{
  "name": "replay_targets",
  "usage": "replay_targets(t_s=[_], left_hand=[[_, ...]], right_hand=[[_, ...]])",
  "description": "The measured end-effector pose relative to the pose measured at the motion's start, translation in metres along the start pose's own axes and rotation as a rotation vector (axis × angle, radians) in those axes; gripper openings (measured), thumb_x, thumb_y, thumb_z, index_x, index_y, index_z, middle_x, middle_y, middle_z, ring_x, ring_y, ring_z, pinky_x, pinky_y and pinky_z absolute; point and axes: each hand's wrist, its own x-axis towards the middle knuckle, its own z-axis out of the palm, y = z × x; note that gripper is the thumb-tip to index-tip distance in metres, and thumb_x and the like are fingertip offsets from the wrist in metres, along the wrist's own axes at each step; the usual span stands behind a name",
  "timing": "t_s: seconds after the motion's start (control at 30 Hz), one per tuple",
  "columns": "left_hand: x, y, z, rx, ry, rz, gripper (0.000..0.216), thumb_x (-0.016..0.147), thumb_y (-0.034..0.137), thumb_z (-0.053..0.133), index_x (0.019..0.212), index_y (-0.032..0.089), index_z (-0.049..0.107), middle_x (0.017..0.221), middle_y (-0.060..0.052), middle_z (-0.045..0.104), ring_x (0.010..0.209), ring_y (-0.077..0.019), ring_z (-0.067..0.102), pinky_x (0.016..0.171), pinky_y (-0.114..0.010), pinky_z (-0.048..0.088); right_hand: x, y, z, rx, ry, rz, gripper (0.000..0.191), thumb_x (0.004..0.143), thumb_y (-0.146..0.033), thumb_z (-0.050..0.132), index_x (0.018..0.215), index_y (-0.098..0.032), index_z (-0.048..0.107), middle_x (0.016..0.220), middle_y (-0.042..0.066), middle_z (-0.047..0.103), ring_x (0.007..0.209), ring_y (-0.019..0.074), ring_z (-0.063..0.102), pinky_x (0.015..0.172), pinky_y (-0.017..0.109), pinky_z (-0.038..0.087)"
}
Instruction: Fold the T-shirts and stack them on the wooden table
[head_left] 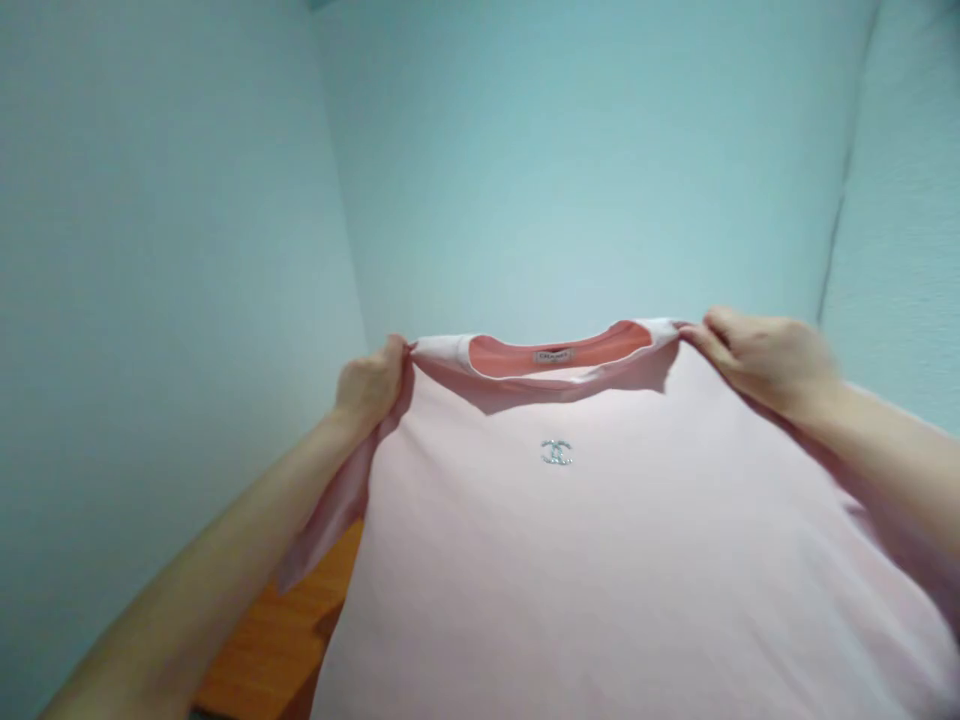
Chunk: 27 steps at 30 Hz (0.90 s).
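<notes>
A pale pink T-shirt (555,560) hangs spread out in front of me, its front facing my way. My left hand (371,382) is closed on one shoulder of it, and my right hand (769,358) pinches the other shoulder. Between them the neckline gapes a little, showing a small label (553,356) inside the back collar. A shiny silvery emblem (556,453) sits at mid-chest. The sleeves droop behind my forearms, and the shirt's lower part runs out of the picture.
Pale blue-green walls (570,150) meet in a corner behind the shirt. A dark line (838,215) runs down the wall at the right. Low on the left, an orange-brown wooden surface (262,640) shows partly behind the shirt and my left arm.
</notes>
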Motion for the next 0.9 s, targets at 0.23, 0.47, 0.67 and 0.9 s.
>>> replay_targets(t_s=[0.23,0.47,0.67,0.9], left_hand=[[0.048,-0.024,0.105,-0.013,-0.489,0.023,0.04,0.095,0.034,0.04,0.127,0.013,0.053,0.129,-0.021,0.058,0.123,-0.0318,0.051,0.101,-0.047,0.039],[-0.025,-0.046,0.197,0.047,-0.712,-0.06,0.069,0.09,0.064,0.029,0.149,0.029,0.032,0.158,-0.014,0.022,0.143,-0.0444,0.015,0.103,-0.075,0.013],[0.003,-0.037,0.223,0.08,-0.752,-0.105,0.07,0.091,0.065,0.022,0.152,0.031,0.024,0.16,-0.013,0.016,0.144,-0.044,0.014,0.104,-0.074,0.013],[0.009,0.008,0.183,0.008,-0.546,0.17,0.062,0.095,0.044,0.033,0.152,0.02,0.027,0.161,-0.012,0.011,0.148,-0.0342,0.001,0.114,-0.062,-0.005]], right_hand=[[0.002,-0.104,0.077,0.115,-0.589,-0.171,0.04,0.094,-0.038,0.053,0.124,-0.011,0.058,0.119,0.021,0.058,0.109,0.033,0.056,0.088,0.04,0.044],[-0.121,-0.084,0.135,0.281,-0.948,-0.152,0.069,0.089,-0.071,0.028,0.15,-0.04,0.028,0.159,0.001,0.011,0.141,0.0432,0.013,0.106,0.068,0.024],[-0.101,-0.085,0.146,0.276,-0.999,-0.052,0.07,0.089,-0.074,0.025,0.151,-0.042,0.022,0.159,-0.003,0.003,0.141,0.0451,0.007,0.105,0.072,0.017],[-0.041,-0.024,0.159,0.353,-0.995,-0.066,0.051,0.095,-0.046,0.047,0.14,-0.022,0.051,0.146,0.012,0.042,0.131,0.0297,0.042,0.108,0.044,0.035]])
